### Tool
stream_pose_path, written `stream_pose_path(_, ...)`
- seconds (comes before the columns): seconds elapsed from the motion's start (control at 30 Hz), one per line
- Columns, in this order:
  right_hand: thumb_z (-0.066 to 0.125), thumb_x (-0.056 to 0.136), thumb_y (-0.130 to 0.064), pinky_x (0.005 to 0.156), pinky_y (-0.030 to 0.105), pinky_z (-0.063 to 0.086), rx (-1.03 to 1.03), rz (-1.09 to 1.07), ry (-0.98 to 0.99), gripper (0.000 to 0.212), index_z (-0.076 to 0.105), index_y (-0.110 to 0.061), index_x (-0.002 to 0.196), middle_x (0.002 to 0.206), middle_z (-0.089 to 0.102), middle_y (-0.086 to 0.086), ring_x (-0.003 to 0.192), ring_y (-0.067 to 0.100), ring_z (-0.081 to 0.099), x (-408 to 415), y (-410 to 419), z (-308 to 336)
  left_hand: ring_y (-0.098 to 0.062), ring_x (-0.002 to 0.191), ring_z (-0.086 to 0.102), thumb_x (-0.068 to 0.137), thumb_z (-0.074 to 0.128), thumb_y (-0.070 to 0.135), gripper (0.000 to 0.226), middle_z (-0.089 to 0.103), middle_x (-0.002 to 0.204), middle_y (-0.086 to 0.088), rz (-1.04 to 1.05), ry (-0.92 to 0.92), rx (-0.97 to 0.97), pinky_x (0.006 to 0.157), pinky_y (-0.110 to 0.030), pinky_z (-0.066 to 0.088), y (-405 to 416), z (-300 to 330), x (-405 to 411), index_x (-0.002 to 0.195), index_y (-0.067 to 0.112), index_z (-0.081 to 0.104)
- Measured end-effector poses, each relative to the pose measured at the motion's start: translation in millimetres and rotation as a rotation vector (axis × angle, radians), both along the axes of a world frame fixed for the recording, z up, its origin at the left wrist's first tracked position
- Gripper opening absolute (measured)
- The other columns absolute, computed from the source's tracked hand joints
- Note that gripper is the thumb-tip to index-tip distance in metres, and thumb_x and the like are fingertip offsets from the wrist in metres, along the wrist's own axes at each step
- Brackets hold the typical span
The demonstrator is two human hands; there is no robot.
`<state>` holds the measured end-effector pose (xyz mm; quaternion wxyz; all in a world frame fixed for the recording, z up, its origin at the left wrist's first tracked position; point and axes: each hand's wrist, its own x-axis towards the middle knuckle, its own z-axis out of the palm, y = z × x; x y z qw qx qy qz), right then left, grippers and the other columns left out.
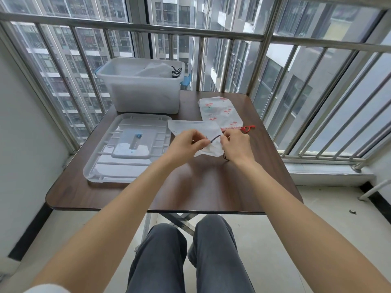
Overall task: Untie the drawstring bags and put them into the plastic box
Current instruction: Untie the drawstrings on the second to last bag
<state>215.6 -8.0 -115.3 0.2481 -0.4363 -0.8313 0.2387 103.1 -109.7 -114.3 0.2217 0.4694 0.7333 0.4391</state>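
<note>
White drawstring bag (196, 129), dark cord (214, 138) seemingly pinched between both hands' grips.

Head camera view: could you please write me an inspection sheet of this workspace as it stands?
Surface: dark wooden table, near half bare.
Job's things: white bag under both hands, its dark drawstring stretched between them; flamingo-print bag with its red cord lying at the right; plastic box open at the far left, with one white bag inside.
Clutter: box lid lying flat, underside up, left of the hands.
Grippers: left hand and right hand each pinch the drawstring.
Cables: nothing seen.
Surroundings: metal railing, windows, high-rise blocks outside; the person's knees below the table.
</note>
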Motion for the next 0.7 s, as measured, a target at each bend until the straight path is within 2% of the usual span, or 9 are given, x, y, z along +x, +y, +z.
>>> stream_pose_path(0.07,0.047,0.091,-0.010,0.083,0.037,0.044,-0.004,0.004,0.013,0.023,0.065,0.004,0.089,0.098,0.067,0.023,0.098,0.038,0.059,2,-1,2,-0.014,0.087,0.058,0.084,0.068,0.018,0.019,0.067,0.096,-0.004,0.062,0.062,-0.020,0.078,-0.024,0.044,0,2,0,0.097,0.004,0.065)
stream_pose_path(0.17,0.045,0.093,-0.010,0.078,0.035,0.040,0.076,-0.016,-0.035,0.024,0.063,0.005,0.093,0.099,0.066,0.025,0.098,0.038,0.057,3,-3,3,-0.013,0.076,0.053,0.087,0.063,0.019,0.015,0.063,0.077,-0.001,0.174,0.158,-0.077,0.059,-0.019,0.034,-1,7,-3,0.086,0.005,0.068)
stream_pose_path(0.23,0.043,0.094,-0.009,0.074,0.036,0.040,0.122,-0.030,-0.064,0.023,0.061,0.005,0.093,0.098,0.065,0.026,0.096,0.039,0.057,2,-3,2,-0.011,0.064,0.048,0.092,0.057,0.023,0.023,0.057,0.068,0.002,0.150,-0.017,-0.073,0.055,-0.020,0.034,-1,10,-4,0.078,0.007,0.065)
stream_pose_path(0.33,0.041,0.093,-0.006,0.073,0.039,0.044,0.201,-0.047,-0.118,0.023,0.061,0.003,0.097,0.099,0.065,0.025,0.096,0.039,0.058,0,-5,-2,-0.002,0.044,0.039,0.098,0.046,0.028,0.032,0.050,0.066,0.004,0.074,-0.491,-0.078,0.050,-0.020,0.026,-3,16,-1,0.067,0.017,0.051)
stream_pose_path(0.37,0.041,0.092,-0.004,0.073,0.039,0.044,0.209,-0.055,-0.138,0.023,0.061,0.004,0.099,0.100,0.065,0.025,0.097,0.039,0.059,0,-6,-4,-0.001,0.041,0.036,0.099,0.043,0.028,0.033,0.049,0.065,0.006,0.054,-0.580,-0.072,0.050,-0.021,0.024,-4,18,-2,0.067,0.020,0.047)
stream_pose_path(0.47,0.040,0.091,-0.004,0.067,0.035,0.040,0.122,-0.092,-0.172,0.024,0.062,0.005,0.098,0.100,0.064,0.027,0.097,0.040,0.058,5,-4,-10,-0.002,0.043,0.033,0.098,0.040,0.028,0.032,0.047,0.059,0.011,-0.015,-0.612,-0.034,0.053,-0.022,0.021,-6,21,-6,0.066,0.024,0.042)
stream_pose_path(0.53,0.040,0.092,-0.006,0.067,0.032,0.037,0.072,-0.092,-0.155,0.025,0.062,0.004,0.097,0.100,0.065,0.026,0.097,0.040,0.058,7,-1,-12,-0.006,0.044,0.031,0.096,0.044,0.031,0.033,0.040,0.052,0.010,0.032,-0.693,-0.001,0.055,-0.023,0.022,-5,20,-5,0.065,0.022,0.039)
stream_pose_path(0.6,0.043,0.092,-0.010,0.074,0.034,0.041,0.027,-0.076,-0.085,0.024,0.064,0.001,0.096,0.100,0.066,0.023,0.099,0.038,0.057,7,1,-10,-0.009,0.047,0.029,0.091,0.055,0.036,0.031,0.036,0.053,0.007,0.093,-0.572,0.006,0.054,-0.022,0.024,-4,16,-3,0.068,0.018,0.043)
stream_pose_path(0.7,0.051,0.091,-0.013,0.082,0.036,0.045,-0.044,-0.069,0.032,0.021,0.068,-0.001,0.092,0.097,0.069,0.020,0.098,0.036,0.059,8,2,-5,-0.009,0.056,0.040,0.078,0.073,0.035,0.028,0.047,0.063,0.005,0.077,-0.086,0.008,0.051,-0.022,0.029,-3,5,-1,0.074,0.017,0.052)
